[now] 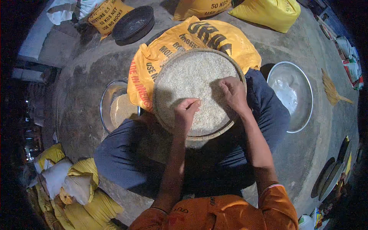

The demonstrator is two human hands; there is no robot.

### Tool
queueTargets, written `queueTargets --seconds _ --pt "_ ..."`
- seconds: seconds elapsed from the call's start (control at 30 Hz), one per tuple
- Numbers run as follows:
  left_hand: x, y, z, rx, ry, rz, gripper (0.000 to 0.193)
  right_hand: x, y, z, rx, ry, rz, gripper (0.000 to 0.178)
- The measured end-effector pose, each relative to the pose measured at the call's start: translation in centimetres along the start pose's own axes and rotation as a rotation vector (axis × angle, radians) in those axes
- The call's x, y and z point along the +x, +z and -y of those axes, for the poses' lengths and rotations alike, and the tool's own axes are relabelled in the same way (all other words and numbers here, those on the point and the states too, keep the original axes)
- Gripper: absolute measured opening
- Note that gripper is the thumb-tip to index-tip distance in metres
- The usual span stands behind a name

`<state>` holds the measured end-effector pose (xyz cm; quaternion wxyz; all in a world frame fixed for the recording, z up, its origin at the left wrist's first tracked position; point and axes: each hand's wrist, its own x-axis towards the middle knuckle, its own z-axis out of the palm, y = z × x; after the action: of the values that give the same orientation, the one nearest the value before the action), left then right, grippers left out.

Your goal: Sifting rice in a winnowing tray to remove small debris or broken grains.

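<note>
A round woven winnowing tray (205, 138) rests across my lap, spread with pale rice grains (199, 74). Over its lower middle, my left hand (186, 111) has thumb and fingertips pressed together. My right hand (234, 92) is at the tray's right side, fingers curled in and pinched just above the grains. Whatever lies between the fingertips of either hand is too small to make out. Under the far side of the tray spreads an orange woven sack (241, 50) with dark and red print.
On the floor, a metal basin (309, 96) stands to my right, and another basin (102, 103) with brownish grain to my left. Beyond are a black pan (134, 25) and a full yellow sack (268, 15). A broom (331, 90) lies far right; several sacks (82, 207) are heaped lower left.
</note>
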<state>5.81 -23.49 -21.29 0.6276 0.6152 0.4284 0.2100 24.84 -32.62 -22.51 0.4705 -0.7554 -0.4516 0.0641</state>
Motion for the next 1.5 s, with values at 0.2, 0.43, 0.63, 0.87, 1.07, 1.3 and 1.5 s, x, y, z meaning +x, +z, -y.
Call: queueTargets --seconds 0.2,0.43,0.63,0.87,1.07,1.3,1.5 --pt "0.2 -0.5 0.0 0.051 -0.002 -0.018 0.024 -0.1 0.0 0.3 -0.079 -0.026 0.003 0.011" --pt "-0.2 0.2 -0.1 0.027 0.069 -0.008 0.020 0.0 0.1 0.5 0.051 0.103 -0.006 0.016" --pt "-1.4 2.8 -0.9 -0.057 0.145 0.025 0.011 -1.3 0.8 0.8 1.040 0.723 0.312 0.016" --pt "-4.0 4.5 -3.4 0.189 0.301 0.030 0.008 -4.3 1.3 3.7 1.525 1.096 0.278 0.018" --pt "-5.7 4.2 -3.3 0.666 0.688 -0.008 0.012 -5.4 1.6 3.0 1.680 1.139 0.320 0.020" --pt "-0.7 -2.9 -0.3 0.569 0.400 -0.144 0.010 -2.9 -2.2 1.7 1.529 1.029 0.165 0.021" --pt "4.1 -7.4 4.2 0.575 0.487 -0.322 0.009 -1.8 -4.1 0.7 1.648 0.802 0.098 0.016"
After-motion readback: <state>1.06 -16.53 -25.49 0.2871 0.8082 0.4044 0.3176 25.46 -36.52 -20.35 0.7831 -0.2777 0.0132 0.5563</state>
